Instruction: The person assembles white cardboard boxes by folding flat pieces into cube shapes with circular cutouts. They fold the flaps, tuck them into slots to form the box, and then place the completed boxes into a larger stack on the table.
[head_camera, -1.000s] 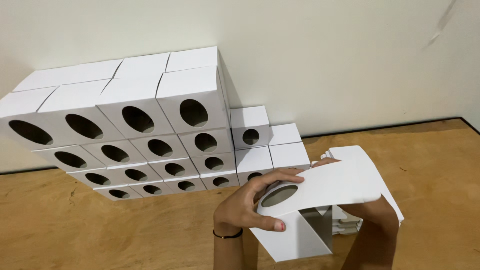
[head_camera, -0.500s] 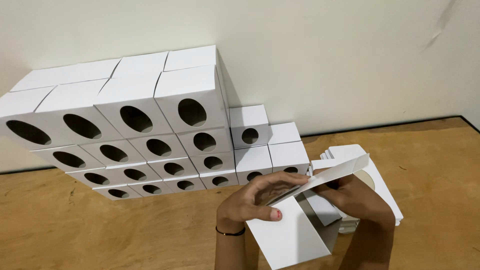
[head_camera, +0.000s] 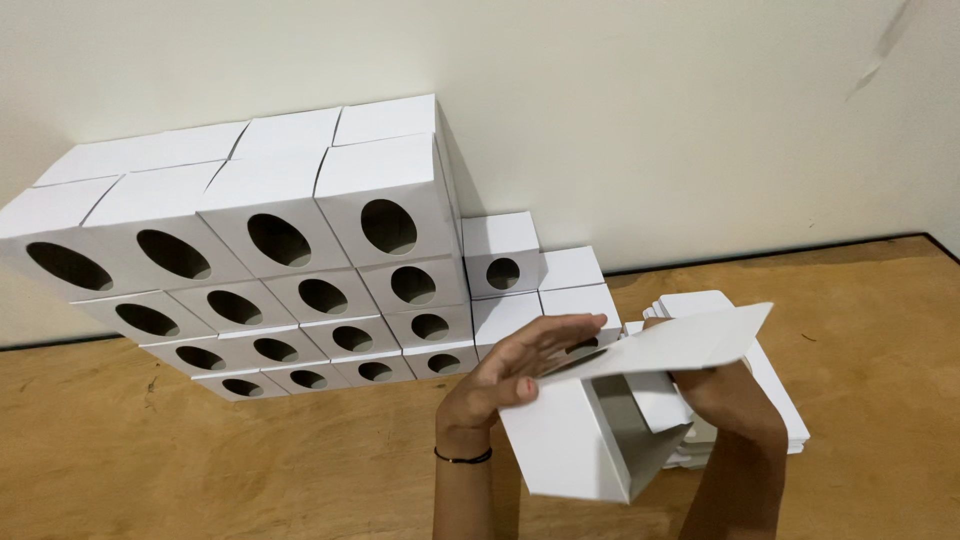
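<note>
Item in hand: one white carton (head_camera: 575, 440), half folded, open end facing right so the hollow inside shows, held just above the wooden floor (head_camera: 250, 470). A long top flap (head_camera: 680, 342) stands out flat from it, slanting up and to the right over both hands. Left hand (head_camera: 515, 370): open, fingers stretched nearly straight and lying along the underside edge of the flap, thumb pressed on the carton's near panel; a thin dark band sits on the wrist. It steadies the carton by flat pressure, not by a closed grip. Right hand (head_camera: 735, 400): under the flap at the carton's open end, back of the hand toward the camera, fingers curled in on the carton's side flap; how tightly they close cannot be told, since the flap hides the tips. Just behind and below the right hand: a low pile of flat blanks (head_camera: 775, 400), white, lying on the floor, partly hidden by the carton. Beyond the left hand, against the pale wall (head_camera: 650, 120): a stack of finished boxes (head_camera: 290, 270), white, each with an oval hole in its front, four rows high at the left and stepping down to two shorter rows nearest the left hand's fingertips. The lowest boxes rest on the floor, touching one another.
</note>
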